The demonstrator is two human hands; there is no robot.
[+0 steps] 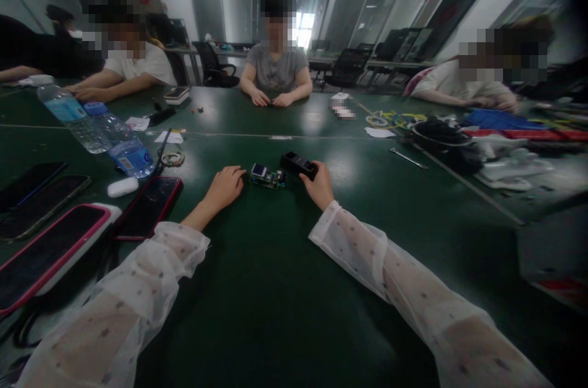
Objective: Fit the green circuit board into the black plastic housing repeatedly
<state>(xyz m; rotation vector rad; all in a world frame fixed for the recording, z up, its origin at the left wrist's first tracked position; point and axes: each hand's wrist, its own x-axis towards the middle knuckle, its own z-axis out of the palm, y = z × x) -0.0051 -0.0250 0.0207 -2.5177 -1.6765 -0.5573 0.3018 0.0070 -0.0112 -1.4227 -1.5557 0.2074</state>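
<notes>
A small green circuit board [266,177] with a little screen lies on the dark green table in front of me. Just left of it rests my left hand [226,186], palm down, its fingers loosely stretched toward the board and holding nothing. To the right of the board is a black plastic case [296,163], long and boxy with cutouts in its top. My right hand [319,185] grips the near right end of this case between thumb and fingers. The case's far left end reaches close to the board; part of its right end is hidden by my fingers.
Several phones, among them a red-edged phone [149,207], lie at the left beside a white earbud case [122,186]. Two water bottles, one a blue-capped bottle [122,140], stand behind. A wrench [408,158] and cable clutter [436,134] lie right. Co-workers sit opposite.
</notes>
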